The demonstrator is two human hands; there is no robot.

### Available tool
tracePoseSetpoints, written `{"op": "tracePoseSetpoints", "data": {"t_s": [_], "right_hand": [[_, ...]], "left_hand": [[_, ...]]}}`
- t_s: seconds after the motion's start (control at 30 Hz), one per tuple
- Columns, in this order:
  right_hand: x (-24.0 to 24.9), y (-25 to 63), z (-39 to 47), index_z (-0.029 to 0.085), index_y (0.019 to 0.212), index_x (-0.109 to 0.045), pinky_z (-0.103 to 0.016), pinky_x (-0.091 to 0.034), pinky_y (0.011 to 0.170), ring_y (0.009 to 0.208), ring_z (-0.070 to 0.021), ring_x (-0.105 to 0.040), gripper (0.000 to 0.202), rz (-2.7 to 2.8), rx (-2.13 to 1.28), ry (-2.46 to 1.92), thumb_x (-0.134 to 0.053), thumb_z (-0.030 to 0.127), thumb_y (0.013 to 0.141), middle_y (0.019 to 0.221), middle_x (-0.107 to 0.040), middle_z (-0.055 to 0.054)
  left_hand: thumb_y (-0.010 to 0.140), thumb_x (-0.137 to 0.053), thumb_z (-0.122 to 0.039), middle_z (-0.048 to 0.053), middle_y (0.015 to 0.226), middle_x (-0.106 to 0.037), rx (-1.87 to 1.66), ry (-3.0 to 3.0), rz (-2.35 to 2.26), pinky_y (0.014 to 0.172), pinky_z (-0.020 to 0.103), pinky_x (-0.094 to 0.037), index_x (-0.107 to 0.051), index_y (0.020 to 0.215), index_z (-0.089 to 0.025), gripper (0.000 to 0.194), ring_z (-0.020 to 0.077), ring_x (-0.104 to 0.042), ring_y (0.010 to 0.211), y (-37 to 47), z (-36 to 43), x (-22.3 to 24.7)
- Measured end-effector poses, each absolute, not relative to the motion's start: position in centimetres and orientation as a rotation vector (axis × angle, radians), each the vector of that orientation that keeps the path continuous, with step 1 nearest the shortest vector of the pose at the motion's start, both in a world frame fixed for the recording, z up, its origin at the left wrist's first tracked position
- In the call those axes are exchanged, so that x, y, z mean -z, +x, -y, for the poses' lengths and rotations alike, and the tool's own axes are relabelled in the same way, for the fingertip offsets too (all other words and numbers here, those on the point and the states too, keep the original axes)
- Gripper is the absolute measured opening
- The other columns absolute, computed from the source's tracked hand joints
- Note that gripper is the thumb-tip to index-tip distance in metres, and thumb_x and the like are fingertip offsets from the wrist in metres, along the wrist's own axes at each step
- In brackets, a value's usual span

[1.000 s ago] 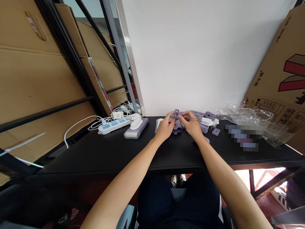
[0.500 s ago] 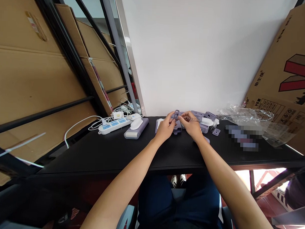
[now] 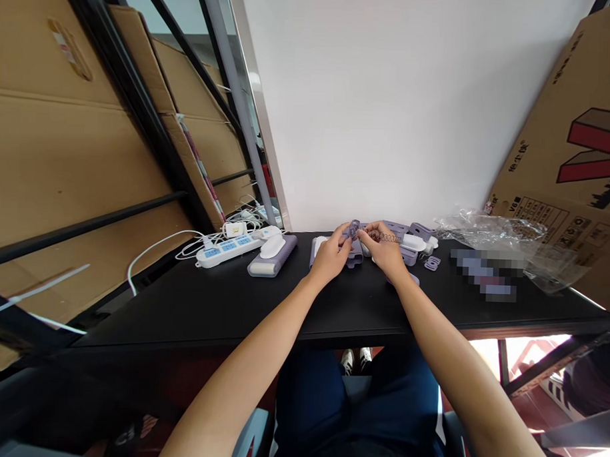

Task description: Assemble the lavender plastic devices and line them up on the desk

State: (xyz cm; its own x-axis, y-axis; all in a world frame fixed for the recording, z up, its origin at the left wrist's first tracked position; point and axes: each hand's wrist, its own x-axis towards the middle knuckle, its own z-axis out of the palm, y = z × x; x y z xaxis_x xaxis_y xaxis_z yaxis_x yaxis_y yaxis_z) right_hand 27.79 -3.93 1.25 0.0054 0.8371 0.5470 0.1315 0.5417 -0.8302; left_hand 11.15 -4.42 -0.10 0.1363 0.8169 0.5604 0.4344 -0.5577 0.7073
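My left hand (image 3: 333, 249) is closed on a small purple-grey plastic piece (image 3: 354, 227), which sticks up past the fingertips. Close against it, my right hand (image 3: 384, 250) pinches a thin coiled spring (image 3: 391, 237) whose loose end trails to the right over the back of the fingers. What lies between the two sets of fingertips is partly hidden. Beneath and behind the hands are purple plastic housings (image 3: 354, 259), partly covered. A white rounded part (image 3: 415, 243) sits right of my right hand, and a small flat slotted purple piece (image 3: 432, 263) lies beside it.
To the left stand a purple-and-white boxy device (image 3: 273, 259) and a white power strip (image 3: 229, 250) with tangled cables. Clear plastic wrapping (image 3: 500, 228) lies at the right near a large cardboard box (image 3: 572, 171). A white panel (image 3: 389, 111) rises behind the black table (image 3: 207, 312).
Both hands stay almost in place. My right fingers have shifted slightly at the plastic piece, and the spring has moved a little right with them.
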Motion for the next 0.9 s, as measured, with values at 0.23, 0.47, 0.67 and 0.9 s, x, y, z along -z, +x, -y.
{"op": "tracePoseSetpoints", "data": {"t_s": [0.23, 0.47, 0.67, 0.9], "right_hand": [[-1.32, 27.83, 3.85, 0.024, 0.116, -0.065, -0.033, -0.05, 0.074, 0.08, -0.0197, -0.068, 0.044, 1.504, -0.722, -0.92, -0.07, 0.052, 0.082, 0.081, -0.071, 0.001], [-1.33, 27.82, 3.69, 0.023, 0.106, -0.071, -0.035, -0.052, 0.078, 0.086, -0.022, -0.071, 0.036, 1.513, -0.722, -0.934, -0.069, 0.052, 0.084, 0.084, -0.074, -0.002], [-1.37, 27.83, 3.8, 0.023, 0.101, -0.068, -0.034, -0.052, 0.079, 0.085, -0.0213, -0.071, 0.035, 1.503, -0.725, -0.928, -0.069, 0.054, 0.084, 0.084, -0.073, -0.001], [-1.58, 27.75, 4.27, 0.023, 0.099, -0.066, -0.033, -0.052, 0.078, 0.086, -0.0209, -0.071, 0.035, 1.51, -0.739, -0.921, -0.069, 0.055, 0.085, 0.085, -0.074, -0.002]], "left_hand": [[0.103, -0.05, -0.031, 0.002, 0.103, -0.082, -1.391, 2.029, -1.217, 0.085, 0.03, -0.06, -0.054, 0.148, -0.025, 0.045, 0.0196, -0.079, 0.092, 11.27, 4.38, 0.01], [0.101, -0.051, -0.027, 0.002, 0.105, -0.082, -1.383, 2.041, -1.219, 0.086, 0.03, -0.059, -0.054, 0.148, -0.026, 0.047, 0.0189, -0.078, 0.091, 11.24, 4.51, -0.09], [0.101, -0.052, -0.028, 0.003, 0.106, -0.082, -1.361, 2.041, -1.22, 0.086, 0.03, -0.059, -0.053, 0.15, -0.025, 0.049, 0.0191, -0.078, 0.091, 11.32, 4.68, -0.23], [0.101, -0.052, -0.029, 0.003, 0.105, -0.082, -1.357, 2.051, -1.234, 0.086, 0.03, -0.058, -0.052, 0.153, -0.025, 0.051, 0.0203, -0.078, 0.097, 11.27, 4.67, -0.12]]}}
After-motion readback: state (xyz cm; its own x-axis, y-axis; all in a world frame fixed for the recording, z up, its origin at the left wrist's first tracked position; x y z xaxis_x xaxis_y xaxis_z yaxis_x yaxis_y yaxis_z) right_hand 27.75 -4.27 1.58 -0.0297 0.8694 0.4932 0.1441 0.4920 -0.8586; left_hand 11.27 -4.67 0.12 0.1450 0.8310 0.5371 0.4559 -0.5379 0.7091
